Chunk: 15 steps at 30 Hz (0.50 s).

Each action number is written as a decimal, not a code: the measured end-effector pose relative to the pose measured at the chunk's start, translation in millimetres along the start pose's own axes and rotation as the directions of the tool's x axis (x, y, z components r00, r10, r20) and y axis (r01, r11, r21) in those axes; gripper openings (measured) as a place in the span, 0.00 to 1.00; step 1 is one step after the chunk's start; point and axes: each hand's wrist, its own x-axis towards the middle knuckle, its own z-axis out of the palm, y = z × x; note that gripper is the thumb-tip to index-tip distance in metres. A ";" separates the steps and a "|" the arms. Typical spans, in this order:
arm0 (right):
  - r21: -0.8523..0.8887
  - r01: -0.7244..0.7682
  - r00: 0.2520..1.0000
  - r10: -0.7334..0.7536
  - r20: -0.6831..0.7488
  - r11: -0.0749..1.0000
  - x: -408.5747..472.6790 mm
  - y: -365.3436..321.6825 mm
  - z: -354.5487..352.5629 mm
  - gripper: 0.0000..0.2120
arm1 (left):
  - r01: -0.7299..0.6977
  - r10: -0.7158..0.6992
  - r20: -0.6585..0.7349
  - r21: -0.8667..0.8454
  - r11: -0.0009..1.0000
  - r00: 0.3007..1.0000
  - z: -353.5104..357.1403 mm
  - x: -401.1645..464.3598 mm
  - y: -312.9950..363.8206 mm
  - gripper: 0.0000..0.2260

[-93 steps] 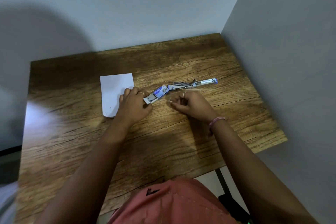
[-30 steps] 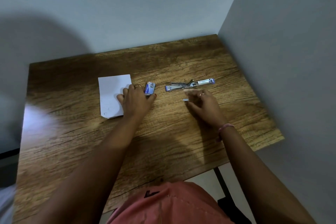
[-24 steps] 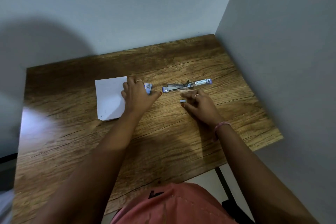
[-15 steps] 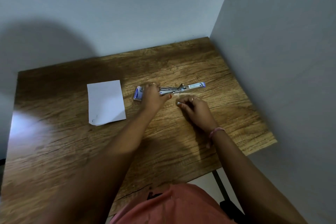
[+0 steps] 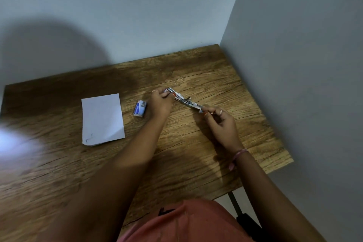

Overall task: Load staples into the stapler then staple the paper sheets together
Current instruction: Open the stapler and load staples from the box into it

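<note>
The metal stapler (image 5: 184, 100) lies opened out flat, slanting across the wooden table (image 5: 196, 153). My left hand (image 5: 161, 103) grips its far left end. My right hand (image 5: 222, 121) pinches a small pale staple strip (image 5: 200, 111) against the stapler's near right end. The blue and white staple box (image 5: 140, 108) lies on the table just left of my left hand, apart from it. A small stack of white paper sheets (image 5: 102, 119) rests flat further left, untouched.
Grey walls close the table off at the back and on the right, meeting in a corner (image 5: 222, 43). The table's right edge (image 5: 282, 151) runs close to my right wrist. A glare patch (image 5: 17, 143) blurs the left part of the table.
My left hand let go of the staple box and moved right onto the stapler. The stapler turned to a slant. My right hand carried the staple strip up to its right end.
</note>
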 end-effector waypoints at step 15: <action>0.324 -0.161 0.979 0.193 -0.070 0.932 39.1 -4.5 -3.5 0.07 | -0.147 0.152 0.026 0.460 0.876 0.988 35.3 -40.6 -18.3 0.28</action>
